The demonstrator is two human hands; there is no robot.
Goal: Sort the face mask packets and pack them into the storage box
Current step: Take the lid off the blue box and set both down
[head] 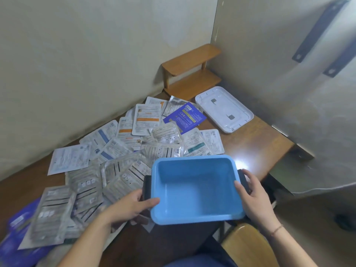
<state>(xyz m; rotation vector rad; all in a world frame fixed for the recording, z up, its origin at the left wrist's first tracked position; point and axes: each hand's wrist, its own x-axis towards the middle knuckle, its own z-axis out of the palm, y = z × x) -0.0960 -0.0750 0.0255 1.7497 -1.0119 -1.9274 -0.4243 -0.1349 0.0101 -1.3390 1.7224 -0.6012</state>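
Right now both hands hold the blue storage box [194, 187], one on each short side. Left hand [133, 206] comes in from 7 o'clock, forearm angled up, thumb lying over the box's near-left rim and fingers curled round the dark handle [146, 186] on that side. Right hand [254, 197] comes in from 5 o'clock, thumb on the inside of the right rim, fingers wrapped round the dark handle at the right end; thin bracelet [277, 229] on that wrist. Box sits at approx 6 o'clock of the worktop [256, 139], near edge over the front edge; can't tell whether its base rests on the wood or is lifted. Inside: bare blue floor and walls, no packets in it.

Face mask packets [123, 151] lie loose in a big overlapping spread from 8 o'clock to 12 o'clock of the box, i.e. outside it. Silver ones mostly at 9 o'clock, touching the left side of the box; white ones w/ orange or blue bands further back; one purple packet [185, 118] at 12 o'clock; more purple ones blurred at 8 o'clock. White lid [224, 109] lies inner face up at 1 o'clock, apart from the box, just beside the purple packet. Small wooden shelf [190, 70] stands in the corner at 12 o'clock behind the lid. Wooden chair seat [248, 245] shows at 5 o'clock under the right forearm.
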